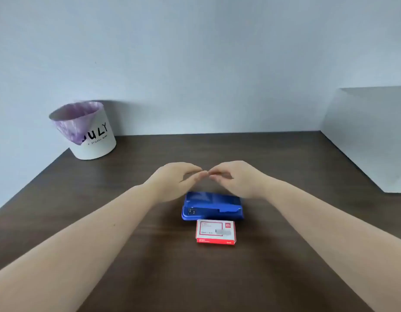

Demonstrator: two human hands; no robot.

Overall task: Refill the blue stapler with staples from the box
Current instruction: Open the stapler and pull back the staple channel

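Observation:
A blue stapler [213, 207] lies closed on the dark wooden table [285, 255], lengthwise left to right. Directly in front of it, nearer me, sits a red and white staple box [216, 231], closed. My left hand [172, 180] and my right hand [236, 177] hover just beyond and above the stapler, palms down, fingers loosely curved. Their fingertips nearly meet in the middle. Neither hand holds anything, and neither touches the stapler or the box. My right wrist covers the stapler's far right corner.
A white waste bin [86, 131] with a purple liner stands at the table's back left, against the wall. A white block [373, 136] occupies the back right corner. Bare tabletop lies on both sides of the stapler and box.

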